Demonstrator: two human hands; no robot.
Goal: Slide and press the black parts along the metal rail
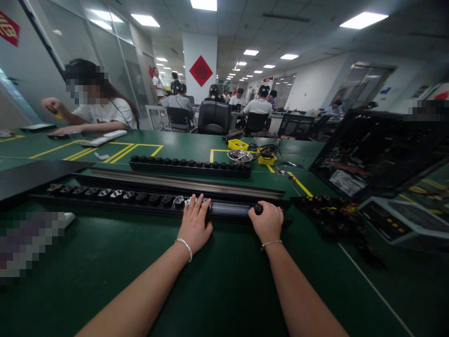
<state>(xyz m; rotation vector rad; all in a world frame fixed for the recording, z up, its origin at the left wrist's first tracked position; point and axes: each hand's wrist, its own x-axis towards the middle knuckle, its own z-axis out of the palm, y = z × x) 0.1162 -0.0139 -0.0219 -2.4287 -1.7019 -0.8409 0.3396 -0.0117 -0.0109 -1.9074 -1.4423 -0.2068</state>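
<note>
A long black power strip housing (147, 211) lies across the green table, with a row of socket modules (117, 193) along its left and middle part. My left hand (195, 222) rests on the modules near the row's right end, fingers stretched out and palm down. A bare, shiny stretch of the channel (229, 208) shows between my hands. Over the channel's right part, my right hand (269, 222) is closed round a small round black piece (258, 208); most of it is hidden by my fingers.
Behind the housing lie a long metal-lined cover (189, 181) and another black socket strip (189, 167). Further back are a round metal dish (240, 157) and yellow bins (238, 144). A power supply (403, 220) and an open computer case (372, 154) stand right. A co-worker (101, 103) sits left.
</note>
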